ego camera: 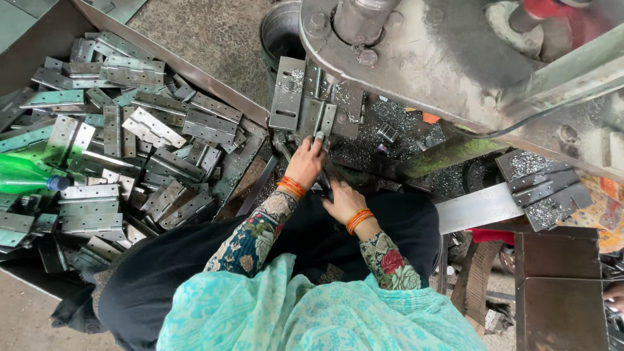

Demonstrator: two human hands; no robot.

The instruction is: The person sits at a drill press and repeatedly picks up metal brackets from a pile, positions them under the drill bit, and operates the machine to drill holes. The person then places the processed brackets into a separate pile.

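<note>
My left hand [305,161] reaches forward and its fingers grip a grey metal hinge [316,118] that lies on the bed of a press machine [416,58]. A second metal plate [288,92] lies just left of that hinge. My right hand [342,200] rests lower, near my lap, palm down on the dark machine edge; whether it holds anything is hidden. Both wrists wear orange bangles over flowered sleeves.
A big metal tray [221,84] at the left is heaped with several grey hinges [149,130]. A green plastic bottle [29,177] lies on the heap. Metal shavings [383,130] cover the machine bed. More hinges [543,185] sit at the right. Another person's hand [614,296] shows at the right edge.
</note>
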